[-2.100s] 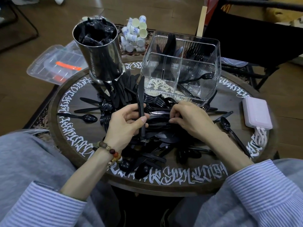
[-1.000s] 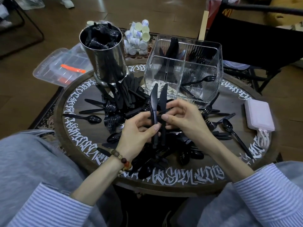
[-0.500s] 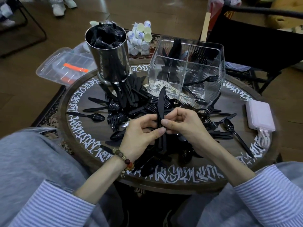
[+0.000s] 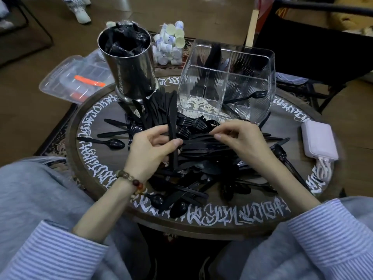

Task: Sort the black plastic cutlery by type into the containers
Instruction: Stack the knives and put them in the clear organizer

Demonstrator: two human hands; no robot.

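A heap of black plastic cutlery (image 4: 201, 158) covers the middle of the round table (image 4: 96, 150). My left hand (image 4: 149, 152) grips black knives (image 4: 173, 118) upright, blades pointing away from me. Just right of them my right hand (image 4: 240, 138) hovers over the heap with curled fingers; whether it pinches a piece I cannot tell. A clear divided container (image 4: 228, 77) at the back holds some cutlery. A steel cylinder (image 4: 131, 69) at the back left is stuffed with black plastic. A row of knives (image 4: 159, 110) lies between cylinder and container.
A pale power bank (image 4: 319, 140) with a coiled cable lies at the table's right edge. On the floor behind are a clear plastic box (image 4: 74, 79), a bundle of small cups (image 4: 171, 45) and a black chair (image 4: 314, 47). My knees frame the near edge.
My right hand brought a second knife beside the one in my left, let it go into the left hand's grip, and has moved right over the heap.
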